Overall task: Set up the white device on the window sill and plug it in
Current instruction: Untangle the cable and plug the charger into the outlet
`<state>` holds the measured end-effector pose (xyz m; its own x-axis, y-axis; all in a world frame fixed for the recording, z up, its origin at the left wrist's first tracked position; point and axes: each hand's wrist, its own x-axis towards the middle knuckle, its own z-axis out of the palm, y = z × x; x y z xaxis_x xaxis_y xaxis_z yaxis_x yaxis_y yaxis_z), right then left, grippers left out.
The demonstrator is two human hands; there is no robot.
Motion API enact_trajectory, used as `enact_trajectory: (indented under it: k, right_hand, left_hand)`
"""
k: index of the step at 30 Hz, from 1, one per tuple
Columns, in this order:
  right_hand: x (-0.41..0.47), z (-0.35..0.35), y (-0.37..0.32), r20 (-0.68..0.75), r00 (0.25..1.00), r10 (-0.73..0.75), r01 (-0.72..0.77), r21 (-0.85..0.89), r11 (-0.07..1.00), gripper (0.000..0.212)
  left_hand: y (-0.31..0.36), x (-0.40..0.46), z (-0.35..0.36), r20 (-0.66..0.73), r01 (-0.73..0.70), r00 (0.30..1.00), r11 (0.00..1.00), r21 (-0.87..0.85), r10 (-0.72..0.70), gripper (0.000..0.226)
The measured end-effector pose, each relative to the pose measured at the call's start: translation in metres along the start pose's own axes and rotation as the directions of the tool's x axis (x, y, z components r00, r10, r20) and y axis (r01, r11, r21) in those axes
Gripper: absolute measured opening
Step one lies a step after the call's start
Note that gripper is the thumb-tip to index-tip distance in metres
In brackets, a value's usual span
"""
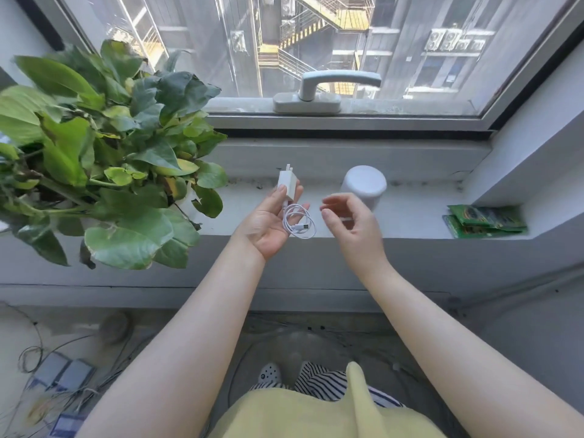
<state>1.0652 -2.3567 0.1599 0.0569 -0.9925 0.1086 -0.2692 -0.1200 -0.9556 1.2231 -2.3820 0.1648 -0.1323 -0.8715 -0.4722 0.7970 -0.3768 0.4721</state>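
Note:
A white round device [365,183] stands upright on the window sill [410,216], just beyond my right hand. My left hand [270,222] lies palm up over the sill's front edge and holds a white plug adapter [287,184] with its prongs pointing away from me. A coiled white cable [298,222] hangs from the adapter across my fingers, its free connector lying in the coil. My right hand [349,222] hovers a little to the right of the coil, fingers curled and apart, holding nothing.
A large leafy potted plant [104,153] fills the sill's left side. Green packets [485,221] lie stacked at the sill's right end. The window handle [325,90] sits above the device. Loose wires and small boxes [60,374] lie on the floor at the lower left.

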Motion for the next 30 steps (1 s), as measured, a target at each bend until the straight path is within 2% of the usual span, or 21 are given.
enact_trajectory:
  k: [3,6,8,13,19,22,27,30]
  right_hand:
    - [-0.003,0.014,0.000,0.124,0.991,0.056,-0.059,0.023,0.998,0.014]
    - [-0.001,0.021,-0.002,0.159,0.983,0.094,-0.102,0.044,0.994,0.018]
    - [0.001,0.024,-0.004,0.163,0.975,0.153,-0.173,0.116,0.978,0.015]
    - [0.007,0.022,-0.011,0.234,0.881,0.412,-0.473,0.374,0.798,0.020]
    - [0.012,0.014,-0.010,0.441,0.782,0.440,-0.614,0.426,0.665,0.022]
    - [0.009,0.014,-0.010,0.465,0.794,0.391,-0.580,0.387,0.717,0.028]
    - [0.008,0.019,-0.015,0.309,0.868,0.388,-0.469,0.259,0.844,0.013]
    - [0.010,0.021,-0.016,0.265,0.876,0.403,-0.463,0.226,0.857,0.012]
  left_hand:
    - [0.000,-0.007,0.001,0.017,0.002,1.000,0.999,0.044,-0.003,0.023]
    - [0.001,-0.008,0.001,0.011,-0.020,1.000,1.000,0.004,0.020,0.032]
    - [0.002,-0.007,-0.001,0.012,-0.009,1.000,1.000,-0.006,0.009,0.033]
    - [0.006,-0.009,-0.004,0.012,0.014,1.000,0.999,0.045,-0.015,0.034]
    - [0.005,-0.010,-0.006,0.025,-0.008,1.000,0.999,0.042,0.007,0.032]
    - [0.003,-0.011,-0.006,0.025,-0.013,1.000,1.000,0.029,0.012,0.029]
    - [-0.001,-0.013,-0.003,0.052,-0.004,0.999,0.999,0.034,0.003,0.021]
    - [-0.002,-0.013,0.002,0.076,-0.018,0.997,1.000,0.016,0.016,0.020]
